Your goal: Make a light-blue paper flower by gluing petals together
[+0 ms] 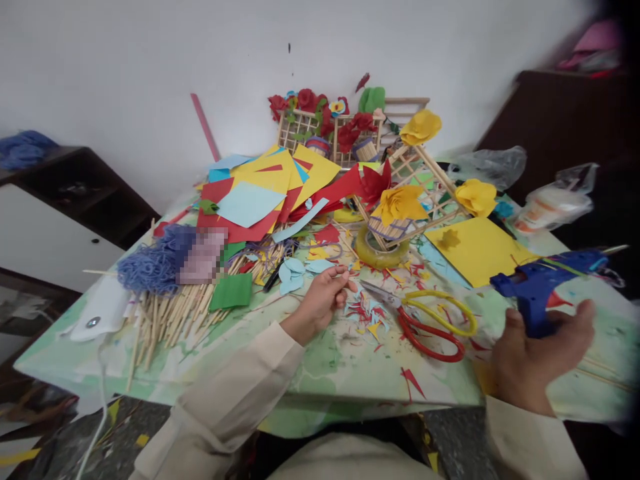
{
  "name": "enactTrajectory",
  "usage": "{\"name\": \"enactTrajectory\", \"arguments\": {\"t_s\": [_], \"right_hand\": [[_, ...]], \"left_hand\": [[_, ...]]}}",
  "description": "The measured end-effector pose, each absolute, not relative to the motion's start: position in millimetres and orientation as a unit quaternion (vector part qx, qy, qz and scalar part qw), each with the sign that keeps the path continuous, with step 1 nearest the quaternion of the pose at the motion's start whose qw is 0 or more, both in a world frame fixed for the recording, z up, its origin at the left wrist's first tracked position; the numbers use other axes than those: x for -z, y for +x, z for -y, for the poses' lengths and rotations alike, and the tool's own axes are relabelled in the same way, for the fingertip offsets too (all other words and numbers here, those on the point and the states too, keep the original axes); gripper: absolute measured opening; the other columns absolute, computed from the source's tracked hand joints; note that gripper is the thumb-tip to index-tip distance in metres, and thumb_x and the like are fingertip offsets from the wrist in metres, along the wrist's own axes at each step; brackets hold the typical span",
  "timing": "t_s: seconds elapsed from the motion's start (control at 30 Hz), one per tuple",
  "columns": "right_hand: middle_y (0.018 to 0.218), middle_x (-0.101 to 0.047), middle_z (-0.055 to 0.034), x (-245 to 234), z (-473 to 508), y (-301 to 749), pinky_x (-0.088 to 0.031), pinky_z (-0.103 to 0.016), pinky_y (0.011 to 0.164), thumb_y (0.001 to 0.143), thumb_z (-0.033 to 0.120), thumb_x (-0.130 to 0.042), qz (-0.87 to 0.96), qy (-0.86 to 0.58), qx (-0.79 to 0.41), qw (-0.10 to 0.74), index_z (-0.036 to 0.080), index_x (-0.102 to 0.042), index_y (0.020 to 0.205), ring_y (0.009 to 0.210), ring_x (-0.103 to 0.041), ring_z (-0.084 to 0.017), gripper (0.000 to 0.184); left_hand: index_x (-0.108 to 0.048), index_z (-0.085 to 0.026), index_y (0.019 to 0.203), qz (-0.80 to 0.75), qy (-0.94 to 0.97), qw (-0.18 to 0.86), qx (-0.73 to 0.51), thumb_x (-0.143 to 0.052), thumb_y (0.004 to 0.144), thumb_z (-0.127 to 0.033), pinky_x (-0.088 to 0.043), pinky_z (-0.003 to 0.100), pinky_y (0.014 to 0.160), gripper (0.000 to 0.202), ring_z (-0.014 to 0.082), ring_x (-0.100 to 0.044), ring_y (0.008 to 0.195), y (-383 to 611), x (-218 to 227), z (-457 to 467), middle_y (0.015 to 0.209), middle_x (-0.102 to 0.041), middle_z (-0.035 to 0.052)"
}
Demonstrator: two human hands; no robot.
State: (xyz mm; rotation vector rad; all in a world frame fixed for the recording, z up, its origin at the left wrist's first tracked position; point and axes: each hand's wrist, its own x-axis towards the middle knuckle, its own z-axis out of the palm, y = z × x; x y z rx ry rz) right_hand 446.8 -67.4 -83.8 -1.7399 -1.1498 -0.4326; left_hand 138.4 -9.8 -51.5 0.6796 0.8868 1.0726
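My right hand (537, 353) grips a blue glue gun (543, 283) at the right edge of the table (340, 373), its nozzle pointing left. My left hand (323, 297) rests near the table's middle with fingers curled in a pinch on a small thing I cannot make out. Pale blue paper petals (293, 273) lie just left of it. Red-and-yellow scissors (430, 320) lie between my two hands, among red paper scraps.
Coloured paper sheets (265, 187), wooden sticks (170, 313), blue yarn (150, 263), a tape roll (380, 250) and lattice frames with paper flowers (400, 203) crowd the table's far half. A yellow sheet (475, 250) lies right. Dark shelves stand left and right.
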Motion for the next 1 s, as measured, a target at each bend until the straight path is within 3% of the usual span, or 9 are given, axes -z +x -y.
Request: {"name": "enactTrajectory", "arguments": {"t_s": [0.17, 0.27, 0.43, 0.6, 0.77, 0.87, 0.93, 1.0], "right_hand": [[0.097, -0.050, -0.0095, 71.3, 61.2, 428.2, -0.041, -0.048, 0.085, 0.073, 0.030, -0.064, 0.466, -0.663, 0.190, 0.554, 0.014, -0.051, 0.128, 0.090, -0.050, -0.027, 0.059], [0.099, -0.051, -0.0089, 66.8, 54.1, 420.6, -0.041, -0.046, 0.086, 0.072, 0.030, -0.063, 0.454, -0.661, 0.172, 0.572, 0.015, -0.052, 0.125, 0.090, -0.050, -0.025, 0.056], [0.105, -0.051, -0.0112, 52.5, 47.4, 423.4, -0.041, -0.046, 0.088, 0.073, 0.026, -0.064, 0.419, -0.662, 0.201, 0.588, 0.015, -0.052, 0.123, 0.092, -0.050, -0.025, 0.053], [0.105, -0.048, -0.0114, 41.4, 44.2, 422.4, -0.043, -0.042, 0.084, 0.074, 0.029, -0.066, 0.435, -0.599, 0.167, 0.651, 0.016, -0.051, 0.116, 0.091, -0.051, -0.023, 0.046], [0.101, -0.047, -0.0061, 47.7, 45.2, 397.8, -0.044, -0.040, 0.084, 0.073, 0.038, -0.067, 0.460, -0.562, -0.008, 0.687, 0.020, -0.049, 0.109, 0.090, -0.050, -0.020, 0.044], [0.094, -0.049, -0.0027, 43.6, 51.1, 378.2, -0.046, -0.031, 0.070, 0.076, 0.043, -0.066, 0.429, -0.477, -0.275, 0.716, 0.025, -0.050, 0.103, 0.080, -0.050, -0.015, 0.036], [0.083, -0.045, -0.0001, 37.5, 55.9, 366.8, -0.044, -0.027, 0.060, 0.078, 0.050, -0.061, 0.396, -0.371, -0.472, 0.694, 0.024, -0.052, 0.091, 0.069, -0.047, -0.013, 0.030], [0.081, -0.046, -0.0007, 32.4, 59.7, 358.1, -0.043, -0.027, 0.055, 0.081, 0.055, -0.056, 0.366, -0.299, -0.591, 0.654, 0.024, -0.055, 0.089, 0.067, -0.047, -0.013, 0.033]], "left_hand": [[-0.050, -0.015, 0.088, -0.384, 0.334, 0.709, -0.489, -0.067, 0.076, -0.032, -0.014, 0.013, 0.036, 0.027, -0.0008, -0.027, 0.036, 141.9, 51.8, 9.9, 0.064, -0.060, -0.0018], [-0.052, -0.014, 0.084, -0.373, 0.380, 0.701, -0.475, -0.064, 0.079, -0.034, -0.018, 0.014, 0.038, 0.024, -0.0019, -0.028, 0.037, 149.4, 52.2, 13.3, 0.072, -0.064, 0.0009], [-0.053, -0.015, 0.082, -0.361, 0.456, 0.705, -0.405, -0.062, 0.079, -0.037, -0.026, 0.017, 0.038, 0.024, 0.0009, -0.042, 0.039, 175.3, 50.6, 22.5, 0.090, -0.069, 0.0051], [-0.053, -0.015, 0.082, -0.368, 0.430, 0.709, -0.420, -0.063, 0.078, -0.038, -0.022, 0.016, 0.035, 0.026, 0.0010, -0.036, 0.037, 188.7, 50.3, 18.7, 0.080, -0.068, 0.0047], [-0.053, -0.013, 0.083, -0.388, 0.394, 0.685, -0.475, -0.066, 0.075, -0.034, -0.020, 0.014, 0.036, 0.025, -0.0001, -0.034, 0.038, 182.7, 53.5, 10.5, 0.071, -0.064, 0.0017], [-0.053, -0.013, 0.081, -0.387, 0.381, 0.688, -0.481, -0.066, 0.076, -0.033, -0.021, 0.014, 0.036, 0.024, -0.0007, -0.033, 0.037, 180.0, 55.3, 9.6, 0.073, -0.063, 0.0013], [-0.053, -0.013, 0.082, -0.386, 0.377, 0.691, -0.481, -0.066, 0.076, -0.033, -0.022, 0.014, 0.036, 0.024, -0.0008, -0.033, 0.037, 178.7, 56.0, 9.1, 0.072, -0.062, 0.0007], [-0.053, -0.014, 0.083, -0.387, 0.372, 0.690, -0.486, -0.067, 0.076, -0.033, -0.022, 0.013, 0.037, 0.025, -0.0005, -0.033, 0.038, 177.0, 56.1, 7.8, 0.070, -0.062, 0.0003]]}}
